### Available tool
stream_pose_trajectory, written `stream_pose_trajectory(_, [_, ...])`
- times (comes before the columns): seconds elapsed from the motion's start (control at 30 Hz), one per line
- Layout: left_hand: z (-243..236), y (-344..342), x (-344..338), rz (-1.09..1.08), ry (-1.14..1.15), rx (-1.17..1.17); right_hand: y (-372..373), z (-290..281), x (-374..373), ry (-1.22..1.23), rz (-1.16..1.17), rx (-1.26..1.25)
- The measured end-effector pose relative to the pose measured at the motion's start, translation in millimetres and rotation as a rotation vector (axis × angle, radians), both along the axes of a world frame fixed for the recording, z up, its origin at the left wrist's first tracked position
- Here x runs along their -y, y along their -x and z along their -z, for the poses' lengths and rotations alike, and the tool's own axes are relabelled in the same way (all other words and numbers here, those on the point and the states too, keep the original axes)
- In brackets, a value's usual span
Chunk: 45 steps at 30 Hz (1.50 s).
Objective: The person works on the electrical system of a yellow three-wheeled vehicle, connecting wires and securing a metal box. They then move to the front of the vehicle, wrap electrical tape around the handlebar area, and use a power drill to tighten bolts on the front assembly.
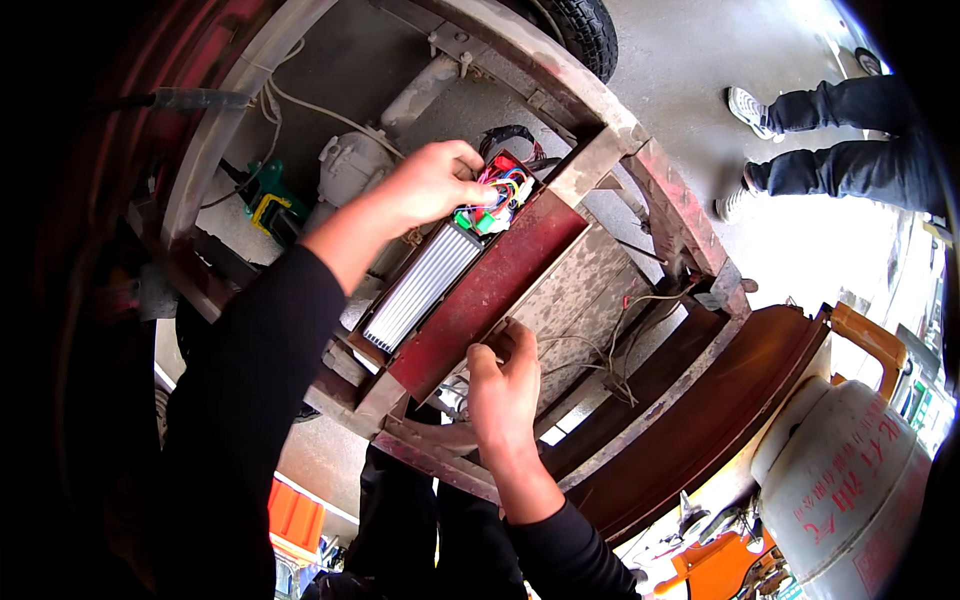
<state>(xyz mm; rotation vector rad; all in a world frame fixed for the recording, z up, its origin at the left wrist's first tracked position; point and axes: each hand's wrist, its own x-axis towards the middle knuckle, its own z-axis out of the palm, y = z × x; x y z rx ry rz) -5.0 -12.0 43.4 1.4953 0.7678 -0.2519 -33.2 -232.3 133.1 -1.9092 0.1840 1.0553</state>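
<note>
My left hand [430, 188] reaches over a bundle of coloured wires [508, 188], thumb and fingers closed on it. Green and white connectors [487, 222] sit among the wires, just below the fingertips. Beside them, a silver finned controller box [425, 290] lies lengthwise in a narrow bay along a red metal panel [490, 290]. Close to the near right edge of that panel is my right hand [505, 385], its fingers curled and thumb near the index finger. Whatever it may hold is too small or hidden to make out.
A worn metal vehicle frame [690, 215] surrounds the work, with a grey axle housing [355, 165] beneath. Thin loose wires [615, 365] hang at the right. A tyre [585, 35] is at the top, a grey gas cylinder [850, 490] lower right. Another person's legs [840, 140] show upper right.
</note>
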Motion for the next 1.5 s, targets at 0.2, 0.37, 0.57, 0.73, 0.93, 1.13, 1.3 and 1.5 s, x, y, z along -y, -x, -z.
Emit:
stream_pose_trajectory(0.2, [-32.5, 37.7, -4.9, -0.017, 0.203, -0.028, 11.9, -23.9, -26.1, -0.046, -0.049, 0.107])
stream_pose_trajectory(0.37, [-4.8, 42.2, 15.1, 0.035, -0.214, -0.003, 11.1, -25.1, -17.5, -0.093, -0.115, 0.065])
stream_pose_trajectory(0.57, [-16.2, 32.6, 26.4, 0.037, -0.425, -0.034, 12.7, -23.5, -23.3, -0.043, -0.134, 0.133])
stream_pose_trajectory(0.73, [-12.0, 40.4, 26.2, 0.138, -0.417, 0.005, 8.9, -35.3, -10.1, -0.038, -0.229, 0.084])
stream_pose_trajectory(0.93, [-3.1, 37.8, 31.5, 0.065, -0.400, -0.015, 1.5, -18.3, -14.4, -0.188, -0.174, 0.118])
stream_pose_trajectory(1.13, [12.7, 39.2, 43.1, -0.017, -0.409, -0.014, -0.6, -19.9, -12.2, -0.152, -0.165, 0.080])
stream_pose_trajectory(1.3, [15.0, 41.3, 39.2, 0.022, -0.385, -0.145, -1.7, -23.5, -10.9, -0.098, -0.206, 0.037])
stream_pose_trajectory(1.5, [-19.0, 37.6, 43.8, -0.049, -0.564, -0.001, -1.9, -8.8, -10.4, -0.099, -0.296, 0.196])
